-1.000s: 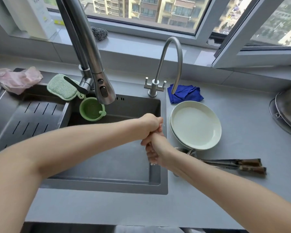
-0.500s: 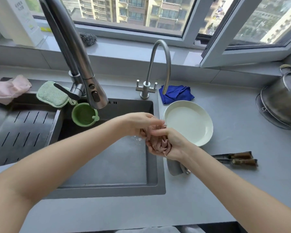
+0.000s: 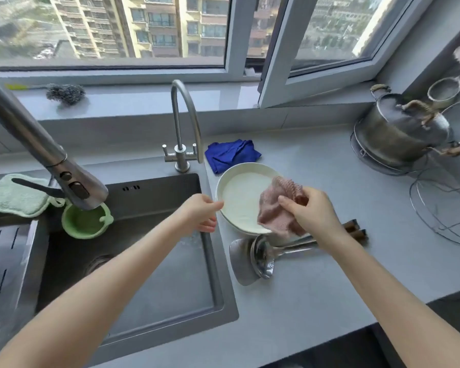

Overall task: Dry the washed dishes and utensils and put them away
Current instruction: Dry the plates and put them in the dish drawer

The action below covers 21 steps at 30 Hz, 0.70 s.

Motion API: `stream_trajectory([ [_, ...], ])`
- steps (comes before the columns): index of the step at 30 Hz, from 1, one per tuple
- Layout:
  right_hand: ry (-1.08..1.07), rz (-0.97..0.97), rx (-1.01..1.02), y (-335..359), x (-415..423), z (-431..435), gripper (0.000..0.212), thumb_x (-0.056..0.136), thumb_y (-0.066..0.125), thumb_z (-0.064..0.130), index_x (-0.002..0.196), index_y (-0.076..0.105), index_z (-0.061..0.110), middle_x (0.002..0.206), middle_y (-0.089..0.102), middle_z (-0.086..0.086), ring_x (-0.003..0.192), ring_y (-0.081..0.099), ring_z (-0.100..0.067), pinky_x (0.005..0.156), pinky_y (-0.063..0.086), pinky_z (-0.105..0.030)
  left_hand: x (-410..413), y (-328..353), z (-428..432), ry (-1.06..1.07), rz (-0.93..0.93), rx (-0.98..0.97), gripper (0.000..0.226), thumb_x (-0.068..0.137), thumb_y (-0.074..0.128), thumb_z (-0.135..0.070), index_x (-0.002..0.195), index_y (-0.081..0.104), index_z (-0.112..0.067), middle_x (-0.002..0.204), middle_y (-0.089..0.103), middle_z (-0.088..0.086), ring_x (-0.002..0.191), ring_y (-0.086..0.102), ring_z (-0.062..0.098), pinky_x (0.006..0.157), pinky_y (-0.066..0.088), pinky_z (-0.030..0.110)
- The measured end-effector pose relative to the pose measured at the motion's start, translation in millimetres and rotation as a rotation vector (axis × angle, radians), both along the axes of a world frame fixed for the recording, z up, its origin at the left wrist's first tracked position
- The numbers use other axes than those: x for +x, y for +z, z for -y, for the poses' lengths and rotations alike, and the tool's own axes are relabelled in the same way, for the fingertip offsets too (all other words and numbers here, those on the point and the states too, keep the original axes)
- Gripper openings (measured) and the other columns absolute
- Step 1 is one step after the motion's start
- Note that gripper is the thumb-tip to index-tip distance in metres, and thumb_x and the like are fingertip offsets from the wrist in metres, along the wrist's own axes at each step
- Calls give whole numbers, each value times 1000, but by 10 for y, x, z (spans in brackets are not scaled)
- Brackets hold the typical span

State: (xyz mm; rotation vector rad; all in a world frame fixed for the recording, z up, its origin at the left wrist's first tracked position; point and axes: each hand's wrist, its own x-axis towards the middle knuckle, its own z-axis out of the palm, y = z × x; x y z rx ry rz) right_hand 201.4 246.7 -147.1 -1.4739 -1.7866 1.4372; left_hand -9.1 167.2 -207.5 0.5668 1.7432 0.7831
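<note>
With left hand (image 3: pixel 201 215) pinching plate (image 3: pixel 239 200) rim to steady it; with right hand (image 3: pixel 312 217) clutching bunched cloth (image 3: pixel 275 212) over plate's right edge, set to wipe. Sitting centre frame on counter (image 3: pixel 329 277) beside sink (image 3: pixel 157 288), utensils (image 3: pixel 260 252) just below.

Home kitchen: sink (image 3: pixel 149 309) with tap (image 3: pixel 182 128), grey countertop (image 3: pixel 316 282), steel pot (image 3: pixel 401 134), high-rise window view.

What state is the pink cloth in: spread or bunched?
Bunched: the pink cloth hangs crumpled from the right hand, which grips it over the white plate.
</note>
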Motion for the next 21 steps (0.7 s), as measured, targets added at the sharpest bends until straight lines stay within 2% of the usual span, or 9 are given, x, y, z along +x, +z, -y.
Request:
stream_trajectory([
  [2, -82, -107, -48, 61, 121, -95, 3, 90, 62, 10, 89, 65, 10, 80, 69, -4, 71, 64, -17, 57, 51, -26, 125, -168, -134, 8, -193, -7, 28, 94, 53, -30, 85, 54, -3, 76, 58, 13, 59, 58, 22, 60, 57, 31],
  [4, -146, -156, -75, 76, 246, -189, 4, 90, 62, 9, 90, 66, 8, 82, 71, -6, 74, 68, -21, 63, 53, -30, 203, -313, -273, -6, -357, -29, 34, 92, 54, -34, 76, 48, -5, 69, 55, 7, 53, 56, 22, 57, 55, 32],
  [6, -187, -113, 8, 62, 374, -263, 9, 86, 67, 13, 93, 63, 9, 88, 71, -11, 82, 69, -30, 69, 57, -39, 246, -419, -378, -26, -501, -84, 37, 89, 56, -39, 86, 52, -3, 72, 57, 4, 55, 60, 23, 54, 51, 29],
  [8, -232, -186, -26, 59, 464, -303, 15, 85, 69, 14, 96, 60, 10, 95, 68, -15, 84, 68, -35, 65, 58, -45, 246, -517, -439, -38, -580, -137, 41, 84, 60, -41, 98, 57, -2, 88, 66, 9, 72, 66, 29, 60, 50, 30],
  [10, -274, -222, -72, 56, 550, -364, 14, 87, 66, 10, 99, 61, 8, 96, 68, -13, 86, 67, -30, 66, 58, -42, 239, -568, -471, -46, -610, -179, 40, 81, 64, -38, 100, 58, -3, 94, 68, 10, 82, 67, 30, 61, 47, 29],
  [13, -297, -246, -102, 33, 665, -466, 12, 87, 65, 5, 99, 62, 5, 90, 69, -8, 82, 67, -23, 63, 57, -34, 218, -535, -524, -85, -673, -216, 29, 83, 64, -30, 93, 59, -4, 88, 62, 7, 82, 62, 28, 60, 42, 28],
  [16, -313, -261, -139, -21, 765, -567, 12, 86, 65, 4, 98, 63, 5, 93, 70, -10, 84, 68, -23, 63, 54, -28, 194, -465, -584, -144, -738, -271, 22, 85, 62, -27, 83, 57, -6, 74, 57, 4, 69, 56, 24, 51, 38, 26],
  [19, -305, -264, -163, -38, 843, -675, 11, 87, 64, 3, 97, 63, 4, 93, 70, -11, 83, 67, -24, 62, 53, -28, 186, -446, -590, -148, -716, -308, 21, 86, 59, -23, 71, 53, -9, 57, 54, 1, 49, 53, 18, 43, 37, 23],
  [21, -298, -270, -189, -36, 893, -755, 12, 87, 64, 3, 99, 63, 3, 93, 69, -11, 81, 67, -24, 56, 53, -28, 187, -422, -592, -73, -629, -292, 12, 86, 57, -15, 78, 58, -7, 56, 58, 4, 42, 55, 18, 43, 44, 22],
])
